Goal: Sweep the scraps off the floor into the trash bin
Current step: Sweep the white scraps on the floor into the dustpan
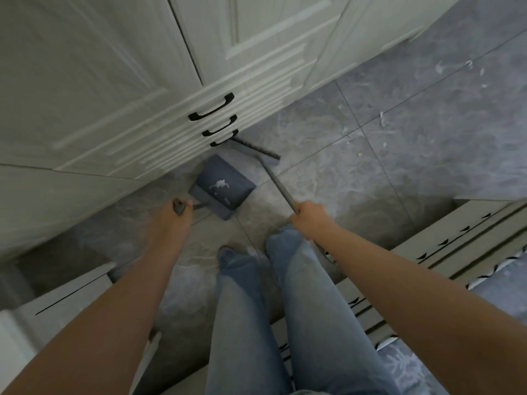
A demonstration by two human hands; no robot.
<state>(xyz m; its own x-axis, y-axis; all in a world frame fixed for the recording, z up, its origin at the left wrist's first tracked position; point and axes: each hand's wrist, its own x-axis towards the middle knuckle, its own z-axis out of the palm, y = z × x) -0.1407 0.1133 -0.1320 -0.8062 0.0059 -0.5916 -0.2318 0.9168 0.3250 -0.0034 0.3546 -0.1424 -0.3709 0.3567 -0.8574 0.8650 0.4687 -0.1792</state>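
Observation:
A grey dustpan (225, 185) stands on the tiled floor by the cabinet, with white paper scraps (219, 184) lying inside it. My left hand (171, 216) grips the top of the dustpan's long handle (179, 207). My right hand (309, 215) grips the grey broom handle (278, 185). The broom head (255, 151) with dark bristles sits just beyond the dustpan, close to the cabinet base. More white scraps (382, 119) are scattered on the floor at the right, with further scraps (440, 67) at the upper right. No trash bin is in view.
White cabinets with black drawer handles (212, 109) fill the left and top. A low white unit (445, 238) borders the right side. My legs in blue jeans (285, 295) stand in the middle. Grey marble floor tiles (399, 166) stretch to the right.

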